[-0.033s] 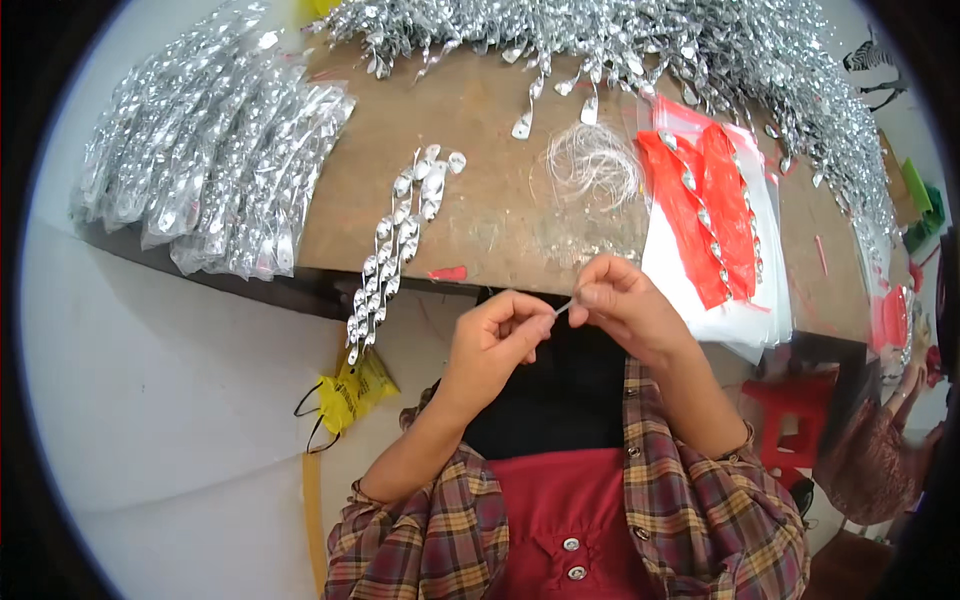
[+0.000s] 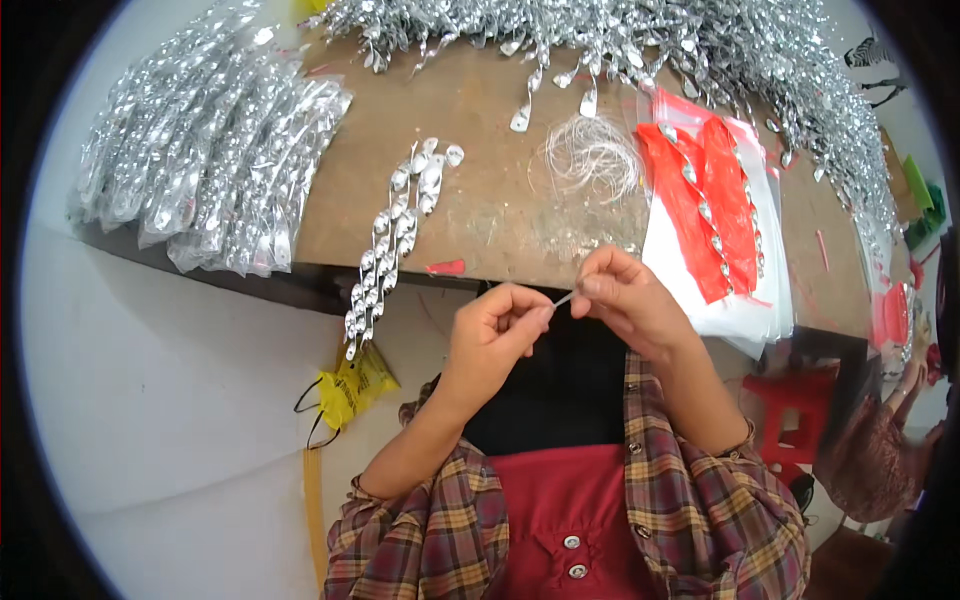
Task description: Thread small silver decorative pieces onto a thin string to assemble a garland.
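My left hand (image 2: 497, 335) and my right hand (image 2: 630, 300) meet just off the front edge of the table, above my lap. Both are closed in a pinch on a short, thin whitish string (image 2: 563, 300), which spans the small gap between their fingertips. On the table beyond lies a loose tangle of similar white string (image 2: 592, 158). Left of my hands, several twisted silver foil strands (image 2: 400, 215) lie together, their lower ends hanging over the table edge.
Bagged silver strands (image 2: 210, 150) are heaped at the left. Loose silver foil strands (image 2: 600, 35) cover the back. Clear plastic bags (image 2: 690, 290) with red inserts (image 2: 712, 210) lie right of the string tangle. A yellow bag (image 2: 350, 395) hangs below the table. At far right sits another person (image 2: 870, 450).
The whole view has shifted slightly. My fingertips are a touch farther apart, with a little more of the string showing between them.
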A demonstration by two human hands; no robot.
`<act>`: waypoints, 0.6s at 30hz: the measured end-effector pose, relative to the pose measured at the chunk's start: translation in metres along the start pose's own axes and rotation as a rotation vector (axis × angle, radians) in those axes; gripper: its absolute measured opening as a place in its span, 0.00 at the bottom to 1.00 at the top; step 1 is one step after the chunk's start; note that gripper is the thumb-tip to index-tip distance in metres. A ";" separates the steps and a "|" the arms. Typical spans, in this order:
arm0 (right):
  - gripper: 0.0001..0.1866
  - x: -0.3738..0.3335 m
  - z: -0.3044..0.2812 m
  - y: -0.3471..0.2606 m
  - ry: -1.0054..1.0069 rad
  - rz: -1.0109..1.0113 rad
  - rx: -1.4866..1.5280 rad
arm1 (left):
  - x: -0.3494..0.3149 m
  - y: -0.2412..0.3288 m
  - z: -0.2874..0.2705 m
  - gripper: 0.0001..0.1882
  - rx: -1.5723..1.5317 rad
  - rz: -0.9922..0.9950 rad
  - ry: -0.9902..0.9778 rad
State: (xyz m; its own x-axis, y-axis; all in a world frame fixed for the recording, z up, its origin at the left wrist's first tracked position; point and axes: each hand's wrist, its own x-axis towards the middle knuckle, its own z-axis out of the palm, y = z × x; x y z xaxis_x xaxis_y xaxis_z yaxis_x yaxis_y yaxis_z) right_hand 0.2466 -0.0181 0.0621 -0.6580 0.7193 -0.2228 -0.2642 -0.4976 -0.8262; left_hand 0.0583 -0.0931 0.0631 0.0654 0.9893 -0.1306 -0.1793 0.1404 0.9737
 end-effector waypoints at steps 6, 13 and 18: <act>0.09 0.000 -0.008 -0.017 0.358 -0.292 -0.462 | 0.015 0.000 0.009 0.05 0.145 0.073 0.115; 0.09 0.000 0.010 -0.019 0.256 -0.555 -1.126 | 0.026 -0.015 0.011 0.05 0.211 0.079 0.134; 0.11 0.012 0.005 -0.005 0.221 -0.696 -1.485 | 0.031 -0.017 0.012 0.05 0.190 0.060 0.120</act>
State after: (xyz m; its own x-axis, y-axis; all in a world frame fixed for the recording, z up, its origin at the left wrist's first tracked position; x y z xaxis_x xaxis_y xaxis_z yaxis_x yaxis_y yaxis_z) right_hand 0.2359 -0.0095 0.0659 -0.5686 0.7072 0.4203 0.5003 0.7028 -0.5057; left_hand 0.0755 -0.0647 0.0452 -0.0593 0.9949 -0.0814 0.0093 0.0821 0.9966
